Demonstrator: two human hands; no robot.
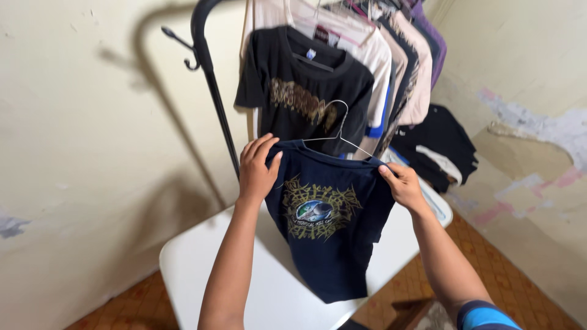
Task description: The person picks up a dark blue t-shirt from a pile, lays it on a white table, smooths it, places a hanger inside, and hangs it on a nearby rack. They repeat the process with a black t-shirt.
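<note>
Between the two raised hands hangs a dark navy cotton T-shirt with a gold and blue chest print (324, 226), already mounted on a thin silver wire hanger (338, 131) whose hook stands free above the collar. The left hand (257, 171) is closed over one shoulder of the shirt, fingers curled over the seam; the right hand (403, 185) pinches the opposite shoulder between thumb and fingers. Judged from this, the shirt is on the hanger but not yet hung up. Beyond the hands stands a black metal clothes rack (211, 79), with a black printed T-shirt (302, 91) foremost among several hung garments. Below the forearms lies a white folding table (208, 269).
</note>
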